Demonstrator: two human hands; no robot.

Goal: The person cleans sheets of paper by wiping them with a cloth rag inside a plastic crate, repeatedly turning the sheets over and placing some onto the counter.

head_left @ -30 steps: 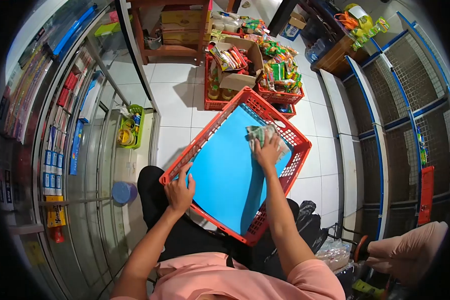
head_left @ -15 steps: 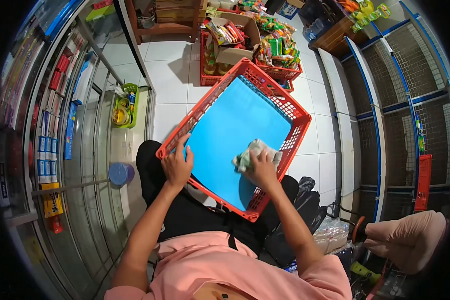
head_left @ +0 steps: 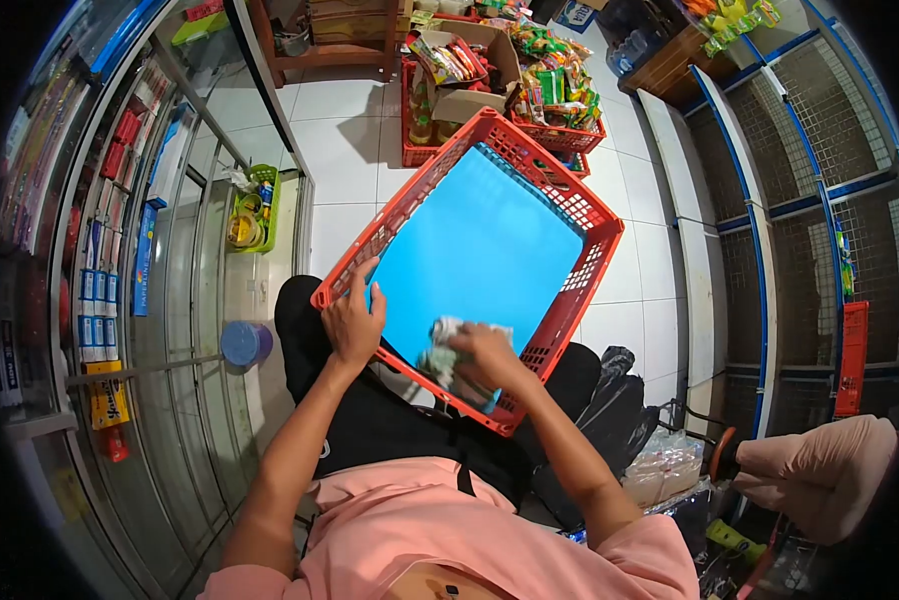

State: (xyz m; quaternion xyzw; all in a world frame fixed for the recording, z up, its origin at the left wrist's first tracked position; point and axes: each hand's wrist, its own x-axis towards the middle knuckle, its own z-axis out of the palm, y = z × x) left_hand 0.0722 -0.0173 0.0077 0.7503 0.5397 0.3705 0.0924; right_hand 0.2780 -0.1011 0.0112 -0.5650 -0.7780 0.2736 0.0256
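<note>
A red plastic crate (head_left: 598,262) with perforated walls rests tilted across my lap, its bottom covered by a blue sheet (head_left: 480,240). Over the crate's left rim lies my left hand (head_left: 355,318), its fingers apart and nothing in it. Near the crate's lower corner, my right hand (head_left: 485,355) presses a crumpled, pale green and white cloth (head_left: 438,362) against the blue sheet. Some of the right hand's fingers are blurred and partly hidden by the cloth.
Ahead on the tiled floor stand red crates (head_left: 560,137) of packets and an open cardboard box (head_left: 485,100). A glass display case (head_left: 185,300) is at left, wire shelving (head_left: 770,200) at right. Black bags (head_left: 610,410) and a person's leg (head_left: 820,470) are at lower right.
My right hand has moved with the cloth from the crate's right side down and left to its near corner. The crate appears higher in view. My left hand stays at the left rim.
</note>
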